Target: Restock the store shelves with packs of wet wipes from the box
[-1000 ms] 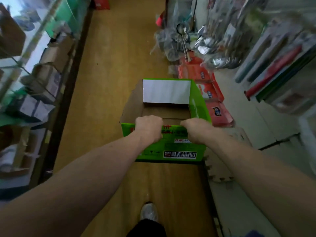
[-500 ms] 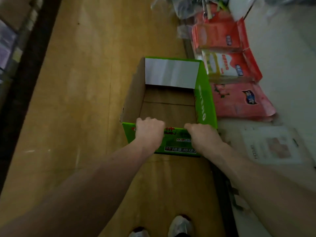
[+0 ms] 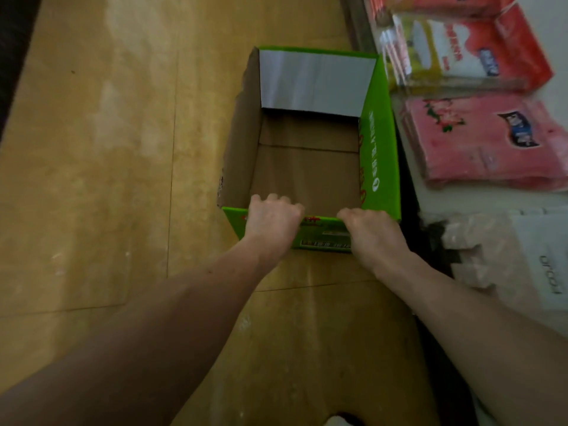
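A green cardboard box point(image 3: 379, 142) with a brown inside stands open in the aisle, low over the wooden floor, and I see nothing inside it. My left hand point(image 3: 270, 219) grips the left part of its near rim, fingers curled over the edge. My right hand point(image 3: 370, 232) grips the same rim further right. No wet wipe packs show in the box.
Red and pink plastic-wrapped packs point(image 3: 488, 142) lie on a low white shelf at the right, close to the box's right wall. A white bag with dark lettering point(image 3: 541, 265) lies nearer me. Wooden floor point(image 3: 107, 149) spreads to the left.
My view has tipped down from the aisle and shelves to the floor. The box has come lower and nearer the red packs. Both hands keep their grip on the near rim.
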{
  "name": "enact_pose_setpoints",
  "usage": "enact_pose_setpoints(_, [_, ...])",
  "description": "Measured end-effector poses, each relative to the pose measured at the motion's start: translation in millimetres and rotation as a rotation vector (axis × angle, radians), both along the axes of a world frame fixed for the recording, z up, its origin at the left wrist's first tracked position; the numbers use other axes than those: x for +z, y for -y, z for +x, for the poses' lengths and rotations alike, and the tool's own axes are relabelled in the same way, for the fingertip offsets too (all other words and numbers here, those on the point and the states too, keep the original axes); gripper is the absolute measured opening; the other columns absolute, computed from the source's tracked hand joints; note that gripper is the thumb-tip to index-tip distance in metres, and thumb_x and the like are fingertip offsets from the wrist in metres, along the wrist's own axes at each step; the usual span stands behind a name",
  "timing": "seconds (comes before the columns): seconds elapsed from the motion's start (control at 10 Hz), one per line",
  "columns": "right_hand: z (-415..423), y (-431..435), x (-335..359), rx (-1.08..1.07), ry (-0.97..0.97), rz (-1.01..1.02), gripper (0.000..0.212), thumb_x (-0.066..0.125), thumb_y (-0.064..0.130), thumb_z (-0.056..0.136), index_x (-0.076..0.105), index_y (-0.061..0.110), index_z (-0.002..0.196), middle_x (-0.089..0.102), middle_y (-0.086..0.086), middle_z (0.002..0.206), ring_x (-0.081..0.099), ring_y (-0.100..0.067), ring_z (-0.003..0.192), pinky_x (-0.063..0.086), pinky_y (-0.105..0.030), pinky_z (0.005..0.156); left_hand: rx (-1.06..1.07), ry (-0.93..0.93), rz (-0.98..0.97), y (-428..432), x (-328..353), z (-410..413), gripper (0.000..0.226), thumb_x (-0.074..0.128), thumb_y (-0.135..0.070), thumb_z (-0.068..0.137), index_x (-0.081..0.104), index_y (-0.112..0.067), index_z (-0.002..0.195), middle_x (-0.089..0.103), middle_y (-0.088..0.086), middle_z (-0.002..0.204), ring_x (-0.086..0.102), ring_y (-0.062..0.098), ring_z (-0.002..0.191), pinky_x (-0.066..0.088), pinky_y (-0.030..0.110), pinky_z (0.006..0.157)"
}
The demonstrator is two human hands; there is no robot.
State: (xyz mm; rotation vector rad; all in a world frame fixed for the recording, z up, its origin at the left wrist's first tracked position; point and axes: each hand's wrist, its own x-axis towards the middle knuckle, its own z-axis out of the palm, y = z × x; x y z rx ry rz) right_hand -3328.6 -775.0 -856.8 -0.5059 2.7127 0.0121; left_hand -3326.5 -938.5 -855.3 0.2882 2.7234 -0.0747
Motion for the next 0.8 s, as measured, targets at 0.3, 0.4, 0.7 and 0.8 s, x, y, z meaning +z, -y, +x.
enact_pose_setpoints(0.3, [-4.8,1.8,-36.0,-0.002,0.022,0.062,0.035,0.046,0.008,0.096,0.049,0.018,0.13,0.061,-0.006,0.118,0.06,-0.026,0.104,0.048,-0.036,0.078,-0.033,-0.005,-0.038,0.5,-41.4,-6.9,0.023,0.06,-0.029,0.093,0.062,-0.019,0.114,0.06,0.004,0.105,0.055,0.021,0.097,0.044,0.039,0.086])
enact_pose_setpoints(0.4, [-5.0,5.3,-45.1,-0.009,0.044,0.059,0.036,0.044,0.007,0.096,0.05,0.019,0.13,0.062,-0.006,0.116,0.061,-0.026,0.103,0.048,-0.037,0.077,-0.045,0.024,-0.048,3.5,-51.1,-8.1,0.022,0.058,-0.03,0.094,0.063,-0.019,0.112,0.059,0.003,0.104,0.054,0.02,0.096,0.043,0.038,0.083])
enact_pose_setpoints(0.7, [-8.2,11.3,-38.7,-0.021,0.12,0.039,0.034,0.045,-0.001,0.092,0.052,0.014,0.122,0.061,-0.008,0.113,0.06,-0.028,0.103,0.045,-0.035,0.074,-0.04,0.035,-0.074,8.9,-42.4,-9.3,0.022,0.06,-0.022,0.092,0.062,-0.017,0.114,0.058,0.003,0.108,0.052,0.021,0.099,0.041,0.036,0.084])
enact_pose_setpoints(0.8, [-9.7,16.7,-10.0,-0.033,0.142,0.014,0.031,0.048,-0.003,0.088,0.052,0.01,0.116,0.058,-0.011,0.113,0.058,-0.031,0.103,0.045,-0.038,0.075,-0.023,0.034,-0.085,12.4,-14.7,-11.1,0.021,0.058,-0.022,0.094,0.062,-0.018,0.114,0.058,0.004,0.114,0.053,0.024,0.106,0.04,0.035,0.083])
